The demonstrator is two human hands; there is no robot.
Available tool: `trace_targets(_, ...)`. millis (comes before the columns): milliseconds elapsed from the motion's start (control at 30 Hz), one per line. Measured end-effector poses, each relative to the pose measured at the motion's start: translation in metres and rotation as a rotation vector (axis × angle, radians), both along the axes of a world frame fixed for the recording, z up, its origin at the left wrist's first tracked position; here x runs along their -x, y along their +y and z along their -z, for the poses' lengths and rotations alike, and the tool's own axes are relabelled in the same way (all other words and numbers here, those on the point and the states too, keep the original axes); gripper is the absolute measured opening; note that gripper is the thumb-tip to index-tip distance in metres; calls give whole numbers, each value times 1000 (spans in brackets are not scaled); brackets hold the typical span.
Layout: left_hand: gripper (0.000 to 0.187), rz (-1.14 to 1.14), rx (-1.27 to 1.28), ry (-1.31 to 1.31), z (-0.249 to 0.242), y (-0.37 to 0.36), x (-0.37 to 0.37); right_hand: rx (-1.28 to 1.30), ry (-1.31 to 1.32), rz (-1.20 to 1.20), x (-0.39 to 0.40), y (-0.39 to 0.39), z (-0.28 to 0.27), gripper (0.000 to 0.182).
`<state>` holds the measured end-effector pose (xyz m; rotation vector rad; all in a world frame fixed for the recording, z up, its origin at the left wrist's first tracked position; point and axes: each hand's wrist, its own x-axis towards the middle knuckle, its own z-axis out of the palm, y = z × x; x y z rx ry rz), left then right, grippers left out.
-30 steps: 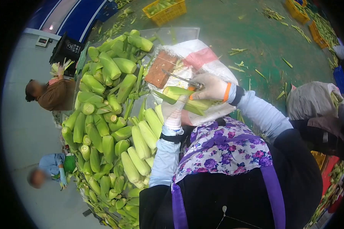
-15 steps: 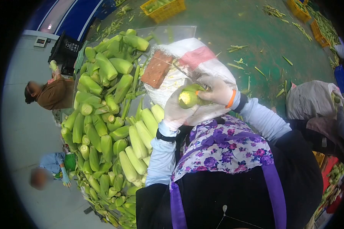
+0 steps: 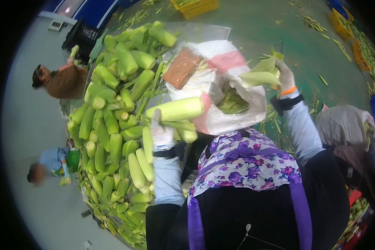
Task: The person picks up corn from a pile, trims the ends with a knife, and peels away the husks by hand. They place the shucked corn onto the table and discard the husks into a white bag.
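My left hand (image 3: 162, 135), in a pale glove, is closed around a light-green ear of corn (image 3: 177, 109) lying sideways beside the sack. A narrow strip of leaf runs along its lower side. Off to the right, my gloved right hand (image 3: 285, 78) grips a bunch of peeled corn husks (image 3: 260, 75), its fingers partly hidden. Between the hands a white and pink woven sack (image 3: 254, 100) gapes, with green husks (image 3: 233, 103) inside. Stripped pale ears (image 3: 136, 170) lie in a row just left of my left forearm.
A big heap of unpeeled corn (image 3: 108, 121) covers the table on the left. A brick (image 3: 182, 68) rests on the sack's edge. Two people (image 3: 66, 81) stand across the table. Yellow crates (image 3: 196, 8) and scattered husks are on the green floor; another sack (image 3: 341, 123) stands at right.
My hands were together on one ear over the sack and have parted. The left has swung left with the ear, the right up and right with husks. The sack's mouth now shows.
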<state>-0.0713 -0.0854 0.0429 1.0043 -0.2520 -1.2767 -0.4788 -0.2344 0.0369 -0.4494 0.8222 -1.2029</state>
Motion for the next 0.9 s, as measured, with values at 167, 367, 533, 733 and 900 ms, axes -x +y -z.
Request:
trace_targets(167, 35, 239, -73, -306, -57, 27, -58, 173, 740, -270, -46, -7, 33, 41)
trace_targets(367, 44, 409, -394, -745, -79, 55, -149, 777, 1429, -659, -75, 23, 55, 45)
trace_targets(533, 71, 554, -976, -1584, -24, 64, -162, 736, 1622, -750, -81, 35, 62, 35)
trace_targets(733, 52, 786, -886, -1690, -25, 30, -161, 771, 1548, -616, -73, 42, 34, 28)
trace_targets(900, 42, 580, -512, -1703, -18, -44, -154, 606, 1500, -644, -84, 58, 31, 38)
